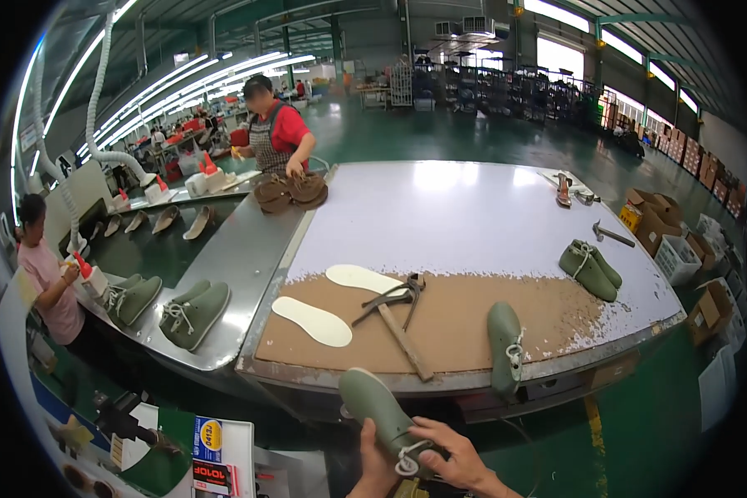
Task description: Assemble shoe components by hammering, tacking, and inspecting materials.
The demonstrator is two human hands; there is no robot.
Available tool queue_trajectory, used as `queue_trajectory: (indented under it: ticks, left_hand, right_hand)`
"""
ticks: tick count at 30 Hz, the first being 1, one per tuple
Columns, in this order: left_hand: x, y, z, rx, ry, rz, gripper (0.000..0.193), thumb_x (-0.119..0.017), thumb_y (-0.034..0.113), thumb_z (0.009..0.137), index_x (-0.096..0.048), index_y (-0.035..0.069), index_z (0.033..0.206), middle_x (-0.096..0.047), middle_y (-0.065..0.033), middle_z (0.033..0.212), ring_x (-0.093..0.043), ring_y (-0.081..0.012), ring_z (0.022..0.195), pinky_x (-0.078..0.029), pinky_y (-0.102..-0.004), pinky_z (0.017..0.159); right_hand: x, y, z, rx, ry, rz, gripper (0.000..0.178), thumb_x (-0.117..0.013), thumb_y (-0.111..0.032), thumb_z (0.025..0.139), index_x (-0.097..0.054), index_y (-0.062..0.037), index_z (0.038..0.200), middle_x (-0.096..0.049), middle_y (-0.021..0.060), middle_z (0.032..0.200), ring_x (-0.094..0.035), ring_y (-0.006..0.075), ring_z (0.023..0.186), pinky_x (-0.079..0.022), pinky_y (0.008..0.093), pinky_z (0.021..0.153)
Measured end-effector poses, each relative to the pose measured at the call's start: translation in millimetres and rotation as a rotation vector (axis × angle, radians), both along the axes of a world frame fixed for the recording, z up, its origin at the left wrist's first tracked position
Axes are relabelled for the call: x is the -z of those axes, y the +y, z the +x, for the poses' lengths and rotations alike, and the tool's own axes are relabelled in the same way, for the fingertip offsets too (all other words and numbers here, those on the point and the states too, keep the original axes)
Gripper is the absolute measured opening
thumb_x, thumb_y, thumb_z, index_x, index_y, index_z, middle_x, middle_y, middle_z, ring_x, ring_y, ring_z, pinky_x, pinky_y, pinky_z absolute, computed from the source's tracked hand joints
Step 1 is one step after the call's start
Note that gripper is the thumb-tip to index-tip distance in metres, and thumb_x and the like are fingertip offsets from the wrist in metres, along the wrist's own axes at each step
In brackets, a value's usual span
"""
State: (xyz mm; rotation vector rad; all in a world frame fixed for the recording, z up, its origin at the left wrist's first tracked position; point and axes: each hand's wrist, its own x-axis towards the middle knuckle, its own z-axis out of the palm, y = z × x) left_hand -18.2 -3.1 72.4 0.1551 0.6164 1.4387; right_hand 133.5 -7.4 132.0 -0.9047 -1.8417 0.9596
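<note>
Near the table's front edge I hold a green lace-up shoe (372, 402), its rounded toe pointing up and to the left. My left hand (375, 461) wraps the shoe's side from below. Across the ankle part, by the white lace, lies my right hand (456, 456), its fingers and thumb gripping there. On the table's bare brown area another green shoe (504, 340) lies close by. Two cream insoles (311, 321) rest to the left of it. Beside them are a hammer (405, 342) and dark pincers (413, 290), partly overlapping.
A pair of green shoes (591, 270) and a second hammer (613, 235) lie at the table's right. More green shoes (195, 315) stand on the metal conveyor surface (224, 270). One co-worker (278, 133) handles brown shoes (290, 192); another (46, 274) stands at left.
</note>
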Motion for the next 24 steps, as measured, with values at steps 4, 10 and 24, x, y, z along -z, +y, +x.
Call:
queue_trajectory:
  ticks: [4,10,24]
  left_hand:
    - [17,-12,-6,0.062,-0.073,-0.107,0.070,-0.057,0.050,0.086,-0.046,0.000,0.133,-0.057,-0.0129,0.123,-0.051,-0.0308,0.115,-0.038,-0.0414,0.101]
    - [2,-4,-18,-0.035,0.633,0.444,0.087,-0.065,0.041,0.080,-0.026,-0.002,0.145,-0.039,-0.0190,0.143,-0.041,-0.0298,0.129,-0.031,-0.0374,0.109]
    - [112,1,1,0.429,2.036,0.858,0.080,-0.053,0.061,0.084,-0.046,0.002,0.136,-0.052,-0.0200,0.132,-0.049,-0.0356,0.122,-0.034,-0.0510,0.104]
  right_hand:
    - [56,-10,-11,-0.032,0.373,-0.580,0.070,-0.064,-0.033,0.090,-0.032,-0.0061,0.146,-0.041,0.0141,0.144,-0.043,0.0216,0.129,-0.039,0.0323,0.102]
    - [64,-13,4,-0.122,0.427,-0.621,0.075,-0.073,-0.033,0.083,-0.038,-0.0033,0.142,-0.051,0.0109,0.134,-0.047,0.0195,0.123,-0.039,0.0317,0.101]
    - [161,22,48,-0.121,-0.625,0.214,0.046,-0.072,-0.018,0.068,-0.064,-0.0152,0.113,-0.056,0.0158,0.121,-0.053,0.0378,0.107,-0.045,0.0441,0.091]
